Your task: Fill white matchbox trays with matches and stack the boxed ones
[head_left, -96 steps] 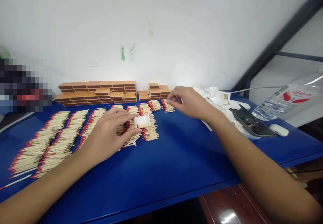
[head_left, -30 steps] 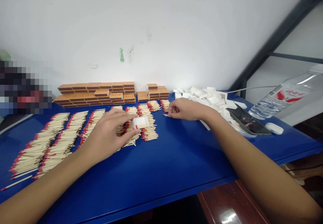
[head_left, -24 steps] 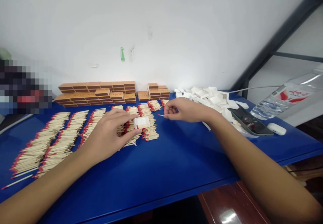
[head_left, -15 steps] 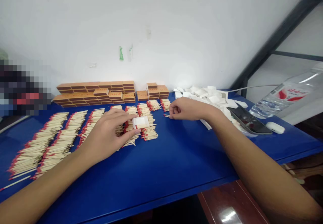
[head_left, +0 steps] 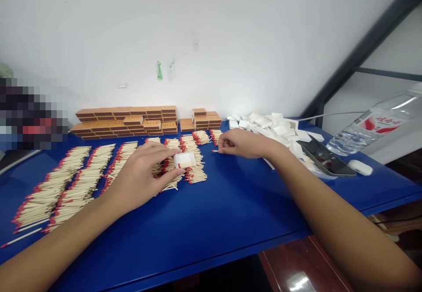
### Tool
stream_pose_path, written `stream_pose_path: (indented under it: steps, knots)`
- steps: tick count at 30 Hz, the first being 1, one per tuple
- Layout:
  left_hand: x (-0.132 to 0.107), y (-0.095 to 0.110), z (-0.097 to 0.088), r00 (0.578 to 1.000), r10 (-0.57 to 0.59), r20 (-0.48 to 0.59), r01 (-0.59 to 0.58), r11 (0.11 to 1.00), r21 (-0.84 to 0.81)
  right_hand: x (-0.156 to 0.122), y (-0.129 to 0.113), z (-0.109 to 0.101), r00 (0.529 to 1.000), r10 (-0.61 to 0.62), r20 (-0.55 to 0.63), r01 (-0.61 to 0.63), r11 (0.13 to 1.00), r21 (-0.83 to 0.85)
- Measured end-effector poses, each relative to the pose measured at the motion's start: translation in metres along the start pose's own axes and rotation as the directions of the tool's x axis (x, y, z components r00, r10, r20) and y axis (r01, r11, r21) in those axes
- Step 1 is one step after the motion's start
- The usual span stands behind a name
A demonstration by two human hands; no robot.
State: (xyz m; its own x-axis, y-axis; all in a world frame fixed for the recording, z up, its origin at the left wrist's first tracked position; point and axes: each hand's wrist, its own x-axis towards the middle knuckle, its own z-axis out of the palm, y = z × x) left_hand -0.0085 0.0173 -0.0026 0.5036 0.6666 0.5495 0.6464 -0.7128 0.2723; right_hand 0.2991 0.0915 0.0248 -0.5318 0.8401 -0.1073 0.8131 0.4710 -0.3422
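Between the thumb and fingers of my left hand (head_left: 140, 173) is a small white matchbox tray (head_left: 185, 159), open side up, with a few red match heads at its near left corner. My right hand (head_left: 242, 143) is closed in a pinch on a match (head_left: 215, 151), whose red head points left. Just behind that hand lies a small bundle of matches (head_left: 216, 136). Several rows of red-tipped matches (head_left: 82, 178) spread over the blue table (head_left: 211, 230), partly hidden by my left hand and forearm.
Orange-brown matchboxes (head_left: 125, 120) are stacked along the wall, with a smaller stack (head_left: 206, 120) beside them. On the right are a heap of white trays (head_left: 273, 125), a phone (head_left: 329, 158), a white earbud case (head_left: 360, 167) and a tilted water bottle (head_left: 365, 125).
My right hand has shifted slightly left with the match. My left hand still holds the tray in nearly the same place.
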Motion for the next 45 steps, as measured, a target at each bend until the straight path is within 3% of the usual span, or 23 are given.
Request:
stream_pose_path:
  steps: [3, 6, 11, 17, 21, 23, 26, 30, 33, 45]
  knots:
    - [0.0, 0.0, 0.001, 1.0, -0.007, 0.0, 0.007, 1.0, 0.003, -0.003, -0.017, 0.003, 0.981, -0.139, -0.137, 0.149, 0.987, 0.062]
    - [0.0, 0.002, 0.001, 1.0, -0.001, 0.014, 0.001, 1.0, -0.001, -0.007, -0.043, 0.01, 0.928, -0.257, -0.27, 0.299, 0.945, 0.131]
    - [0.0, 0.004, 0.001, 1.0, -0.007, 0.01, 0.007, 1.0, -0.023, -0.012, -0.073, 0.025, 0.881, -0.36, -0.307, 0.41, 0.905, 0.115]
    - [-0.001, 0.004, 0.002, 1.0, -0.002, 0.015, 0.003, 0.998, -0.057, -0.009, -0.076, 0.036, 0.866, -0.378, -0.328, 0.414, 0.909, 0.043]
    - [0.0, 0.003, 0.001, 1.0, -0.012, 0.02, 0.012, 0.999, -0.036, -0.01, -0.07, 0.026, 0.862, -0.379, -0.335, 0.412, 0.911, 0.029]
    - [0.0, 0.002, 0.001, 1.0, -0.015, 0.017, 0.016, 1.0, -0.014, -0.01, -0.059, 0.016, 0.867, -0.328, -0.375, 0.359, 0.933, 0.013]
    - [0.0, 0.001, 0.001, 1.0, -0.02, 0.004, 0.02, 1.0, -0.003, -0.009, -0.031, -0.001, 0.891, -0.181, -0.417, 0.183, 0.982, -0.035]
    - [-0.001, 0.001, 0.001, 1.0, -0.028, -0.002, 0.028, 1.0, -0.011, -0.004, 0.009, -0.011, 0.972, -0.028, -0.235, 0.016, 0.998, -0.053]
    - [-0.001, 0.001, 0.0, 1.0, -0.029, 0.01, 0.029, 1.0, -0.012, 0.0, 0.023, -0.008, 0.992, 0.029, -0.122, -0.031, 0.999, -0.018]
    - [0.0, 0.001, -0.001, 1.0, -0.02, 0.002, 0.02, 1.0, -0.006, 0.0, 0.019, -0.006, 1.0, -0.029, -0.008, 0.029, 0.999, 0.021]
